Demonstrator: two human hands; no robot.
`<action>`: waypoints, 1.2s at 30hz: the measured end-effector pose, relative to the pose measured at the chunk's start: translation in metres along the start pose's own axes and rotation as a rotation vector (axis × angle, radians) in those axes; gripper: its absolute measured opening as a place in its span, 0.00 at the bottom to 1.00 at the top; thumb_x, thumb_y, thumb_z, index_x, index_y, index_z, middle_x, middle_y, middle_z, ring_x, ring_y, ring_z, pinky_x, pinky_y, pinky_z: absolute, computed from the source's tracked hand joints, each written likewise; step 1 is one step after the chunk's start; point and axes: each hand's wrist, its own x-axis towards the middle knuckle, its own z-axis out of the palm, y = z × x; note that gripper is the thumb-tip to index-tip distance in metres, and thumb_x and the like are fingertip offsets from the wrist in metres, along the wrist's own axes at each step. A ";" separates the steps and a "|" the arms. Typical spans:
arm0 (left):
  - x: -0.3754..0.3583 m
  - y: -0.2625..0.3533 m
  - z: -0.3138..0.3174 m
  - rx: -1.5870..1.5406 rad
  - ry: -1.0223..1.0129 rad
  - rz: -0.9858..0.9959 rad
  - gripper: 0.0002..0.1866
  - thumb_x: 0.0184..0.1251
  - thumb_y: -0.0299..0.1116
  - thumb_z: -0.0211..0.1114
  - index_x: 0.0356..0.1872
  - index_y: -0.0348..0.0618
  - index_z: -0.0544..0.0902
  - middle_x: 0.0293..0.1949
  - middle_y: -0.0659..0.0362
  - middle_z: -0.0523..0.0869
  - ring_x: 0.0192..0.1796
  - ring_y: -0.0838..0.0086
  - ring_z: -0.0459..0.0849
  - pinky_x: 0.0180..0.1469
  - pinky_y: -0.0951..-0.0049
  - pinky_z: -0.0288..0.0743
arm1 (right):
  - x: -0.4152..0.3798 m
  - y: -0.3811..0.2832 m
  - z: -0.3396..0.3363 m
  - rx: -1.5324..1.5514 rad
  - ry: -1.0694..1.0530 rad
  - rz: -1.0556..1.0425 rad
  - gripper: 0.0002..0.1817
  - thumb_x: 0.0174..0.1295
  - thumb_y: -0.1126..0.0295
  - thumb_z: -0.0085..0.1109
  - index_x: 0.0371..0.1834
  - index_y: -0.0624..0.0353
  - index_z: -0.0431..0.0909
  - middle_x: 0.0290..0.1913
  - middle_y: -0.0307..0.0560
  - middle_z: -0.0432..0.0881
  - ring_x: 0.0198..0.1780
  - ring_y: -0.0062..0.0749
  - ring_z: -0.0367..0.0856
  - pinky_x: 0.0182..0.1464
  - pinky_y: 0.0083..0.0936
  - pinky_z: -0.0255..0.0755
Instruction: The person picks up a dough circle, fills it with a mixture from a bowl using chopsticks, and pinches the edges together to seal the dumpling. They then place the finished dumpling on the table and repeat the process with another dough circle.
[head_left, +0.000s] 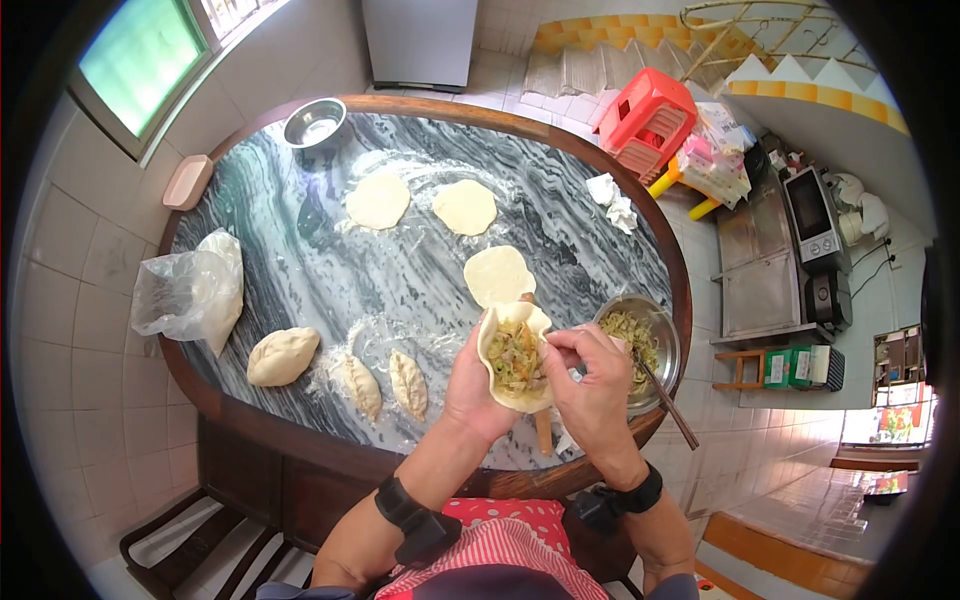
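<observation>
In my left hand (470,392) rests a round dough wrapper (487,350), cupped upward around a shredded vegetable filling (514,360). The thumb and fingers of my right hand (592,385) pinch the wrapper's right edge. Beneath my hands, a wooden rolling pin (544,432) shows only in part. A metal bowl (672,338) of the same filling stands right of my right hand, with a utensil handle (676,408) leaning over its rim. One flat dough round (498,277) lies just beyond my hands, and two more, a left round (378,201) and a right round (465,207), lie farther back.
Two pleated dumplings, one (360,388) beside the other (408,384), lie on floured marble near a dough lump (283,357). A plastic bag (195,290) sits at the left edge, a steel bowl (314,122) at the back, crumpled tissues (611,203) at the right.
</observation>
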 end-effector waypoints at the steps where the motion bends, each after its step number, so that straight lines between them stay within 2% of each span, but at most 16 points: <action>1: 0.000 0.000 0.000 -0.002 0.001 0.001 0.22 0.78 0.46 0.45 0.59 0.43 0.76 0.53 0.50 0.83 0.53 0.60 0.83 0.58 0.58 0.77 | 0.001 -0.002 0.000 0.009 0.020 -0.064 0.06 0.52 0.75 0.68 0.32 0.57 0.81 0.32 0.40 0.80 0.32 0.35 0.78 0.43 0.33 0.64; 5: 0.001 0.001 0.002 0.079 0.013 0.035 0.22 0.79 0.49 0.45 0.59 0.45 0.76 0.49 0.53 0.84 0.49 0.63 0.83 0.55 0.61 0.78 | -0.002 -0.011 0.006 -0.030 0.042 -0.255 0.06 0.52 0.76 0.68 0.33 0.57 0.82 0.33 0.40 0.81 0.35 0.37 0.79 0.44 0.33 0.63; 9: 0.003 0.000 0.001 0.176 0.074 0.098 0.23 0.80 0.50 0.44 0.58 0.45 0.76 0.48 0.53 0.84 0.48 0.65 0.83 0.54 0.63 0.78 | -0.007 -0.015 0.014 0.043 -0.015 -0.190 0.06 0.51 0.78 0.68 0.32 0.61 0.83 0.33 0.44 0.82 0.37 0.39 0.80 0.43 0.32 0.69; 11: 0.005 0.000 0.002 0.176 0.097 0.106 0.23 0.80 0.51 0.44 0.58 0.46 0.76 0.48 0.53 0.84 0.48 0.65 0.83 0.54 0.63 0.78 | -0.008 -0.015 0.016 0.128 -0.066 -0.081 0.06 0.51 0.77 0.68 0.32 0.62 0.83 0.34 0.44 0.82 0.39 0.40 0.80 0.45 0.35 0.69; 13: 0.005 0.001 0.001 0.176 0.119 0.115 0.23 0.80 0.51 0.43 0.58 0.46 0.76 0.48 0.53 0.84 0.47 0.65 0.83 0.54 0.63 0.78 | -0.007 -0.014 0.018 0.126 -0.063 -0.126 0.05 0.51 0.77 0.68 0.32 0.62 0.83 0.33 0.45 0.82 0.38 0.40 0.81 0.45 0.35 0.70; 18: 0.007 0.005 -0.006 0.164 0.022 0.058 0.22 0.79 0.50 0.42 0.60 0.49 0.75 0.50 0.52 0.84 0.48 0.63 0.84 0.53 0.60 0.80 | -0.004 -0.017 0.021 0.103 -0.058 -0.173 0.06 0.50 0.76 0.69 0.31 0.62 0.83 0.32 0.45 0.82 0.35 0.39 0.81 0.43 0.32 0.71; 21: 0.007 0.007 -0.012 0.138 -0.014 0.065 0.23 0.80 0.49 0.41 0.60 0.48 0.75 0.50 0.52 0.84 0.49 0.63 0.84 0.53 0.61 0.80 | -0.001 -0.020 0.019 0.071 -0.088 -0.095 0.09 0.47 0.73 0.72 0.31 0.62 0.84 0.31 0.44 0.81 0.34 0.37 0.81 0.42 0.30 0.70; 24: 0.008 0.007 -0.014 0.177 0.030 0.107 0.23 0.79 0.48 0.40 0.59 0.47 0.76 0.50 0.52 0.84 0.51 0.62 0.84 0.55 0.61 0.80 | 0.000 -0.019 0.022 0.085 -0.126 0.001 0.11 0.45 0.71 0.73 0.30 0.61 0.84 0.31 0.42 0.81 0.33 0.35 0.81 0.41 0.29 0.69; 25: 0.007 0.005 -0.009 0.177 0.030 0.105 0.23 0.79 0.48 0.40 0.59 0.47 0.76 0.50 0.52 0.84 0.51 0.62 0.84 0.55 0.61 0.80 | -0.001 -0.017 0.025 0.078 -0.107 0.003 0.10 0.45 0.69 0.73 0.29 0.58 0.82 0.31 0.41 0.80 0.35 0.36 0.80 0.41 0.33 0.64; 26: 0.006 0.003 0.000 0.190 0.095 0.135 0.22 0.79 0.47 0.41 0.57 0.46 0.77 0.48 0.53 0.85 0.48 0.65 0.84 0.52 0.63 0.80 | -0.001 -0.017 0.028 0.069 -0.089 0.003 0.10 0.45 0.68 0.73 0.29 0.56 0.81 0.32 0.40 0.80 0.37 0.37 0.79 0.42 0.36 0.59; 28: 0.005 0.001 0.004 0.202 0.161 0.164 0.21 0.79 0.46 0.42 0.55 0.45 0.78 0.46 0.55 0.85 0.45 0.69 0.84 0.49 0.66 0.80 | -0.001 -0.018 0.029 0.026 -0.064 -0.023 0.10 0.45 0.69 0.72 0.28 0.55 0.81 0.32 0.40 0.79 0.37 0.37 0.79 0.42 0.37 0.59; 32: 0.008 0.001 -0.001 0.178 0.140 0.155 0.21 0.80 0.46 0.41 0.56 0.45 0.77 0.46 0.55 0.85 0.45 0.68 0.84 0.50 0.65 0.80 | -0.001 -0.020 0.030 -0.102 0.010 -0.153 0.08 0.46 0.72 0.69 0.28 0.55 0.79 0.31 0.42 0.79 0.36 0.39 0.79 0.44 0.38 0.60; 34: 0.009 0.003 -0.005 0.173 0.142 0.161 0.22 0.80 0.47 0.40 0.56 0.45 0.76 0.46 0.55 0.85 0.45 0.67 0.84 0.50 0.65 0.79 | -0.001 -0.016 0.028 -0.066 0.015 -0.128 0.07 0.47 0.73 0.68 0.28 0.56 0.79 0.31 0.43 0.81 0.35 0.39 0.79 0.44 0.37 0.61; 36: 0.010 0.005 -0.014 0.050 -0.042 0.116 0.25 0.81 0.49 0.36 0.58 0.44 0.74 0.48 0.52 0.83 0.49 0.61 0.83 0.55 0.59 0.78 | 0.000 -0.014 0.024 -0.030 0.018 -0.104 0.06 0.48 0.75 0.67 0.28 0.57 0.78 0.32 0.45 0.82 0.34 0.39 0.80 0.45 0.37 0.62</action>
